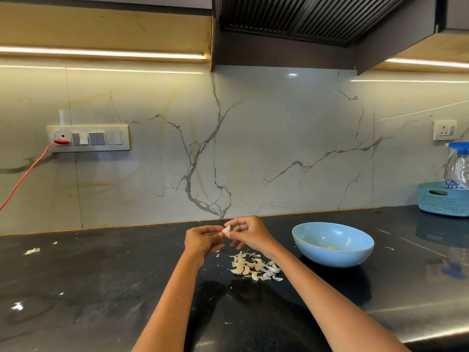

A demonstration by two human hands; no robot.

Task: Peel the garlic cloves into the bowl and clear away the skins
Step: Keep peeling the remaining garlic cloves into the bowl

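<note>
One long dark bench (101,288) fills the lower half of the view and meets a pale veined wall panel (253,148) along its back edge. Under the wall cabinets hangs a dark slatted hood (304,19). On the wall to the left sits a switch plate (88,138) with an orange cable (25,176) plugged into it; to the right is a single socket (444,130).

At the bench's back right corner stands a teal woven basket (442,199) holding a clear spray bottle (459,166). Nearer the middle, toward the right, a light blue bowl (332,243) rests on the bench with a small yellowish piece (331,248) in its bottom.

Both bare forearms reach in from the front edge. The left hand (201,241) and the right hand (250,233) meet above the bench, just left of the bowl, and together pinch one garlic clove (226,229) between their fingertips; each grip is closed on that clove.

Just below the hands, between them and the front edge, lies a loose heap of cloves and skins (253,266). Stray flakes of skin (31,251) are scattered toward the bench's left edge.
</note>
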